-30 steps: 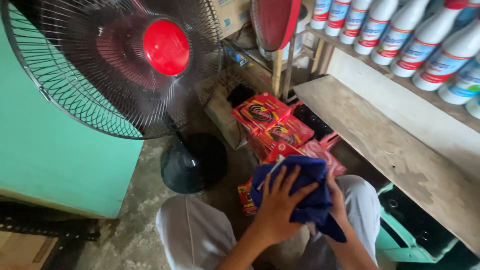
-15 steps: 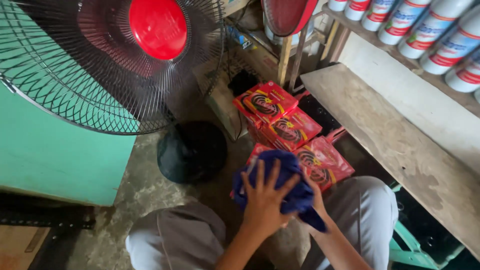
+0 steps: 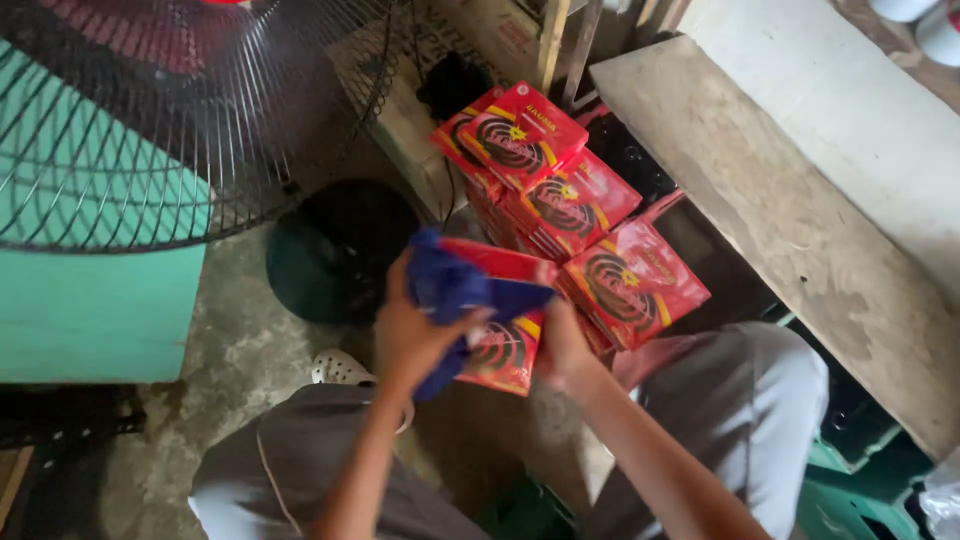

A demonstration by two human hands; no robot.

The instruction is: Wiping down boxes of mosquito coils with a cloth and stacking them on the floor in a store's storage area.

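Blue crumpled cloth [image 3: 455, 290] lies gripped by left hand [image 3: 415, 335], while right hand [image 3: 562, 345] clasps a red box [image 3: 505, 350].

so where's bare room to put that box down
Free: the long wooden plank right of the red boxes, and the concrete floor between the teal cabinet and fan base. Crowded: the stack ahead, where both hands hold cloth and box.

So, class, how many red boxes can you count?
4 clearly: top box, second box, third box on the pile, and one in the hands, under the blue cloth. More may be hidden.
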